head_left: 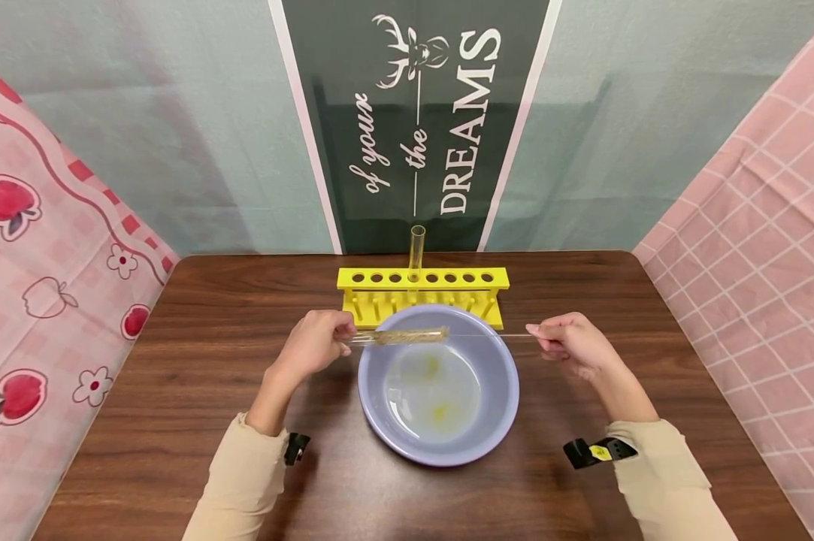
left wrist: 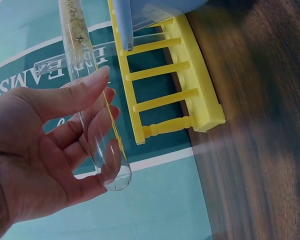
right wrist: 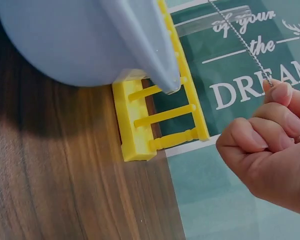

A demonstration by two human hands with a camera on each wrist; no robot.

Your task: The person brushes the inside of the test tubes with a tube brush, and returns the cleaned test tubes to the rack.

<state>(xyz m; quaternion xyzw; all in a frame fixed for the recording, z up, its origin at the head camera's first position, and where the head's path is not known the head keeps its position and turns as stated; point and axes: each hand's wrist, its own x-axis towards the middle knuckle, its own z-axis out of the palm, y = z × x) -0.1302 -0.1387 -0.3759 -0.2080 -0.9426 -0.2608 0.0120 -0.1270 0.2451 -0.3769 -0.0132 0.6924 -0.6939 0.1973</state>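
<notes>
My left hand point(head_left: 317, 342) grips a clear glass test tube point(left wrist: 107, 145) near its rounded end, fingers and thumb wrapped about it. The tube lies sideways over the far part of a lavender basin point(head_left: 373, 406). Inside its mouth half sit the pale bristles of a test tube brush point(head_left: 410, 336). Out of the tube's mouth runs the brush's thin twisted wire handle point(right wrist: 245, 45). My right hand point(head_left: 572, 346) pinches the end of that wire between thumb and forefinger, to the right of the basin. Cloudy liquid with yellowish patches shows in the basin.
Behind the basin stands a yellow test tube rack point(head_left: 461, 278) with a row of holes and pegs. One upright glass test tube point(head_left: 416, 248) is in it. The brown wooden table point(head_left: 177, 391) ends at a patterned cloth point(head_left: 231, 150) at the back.
</notes>
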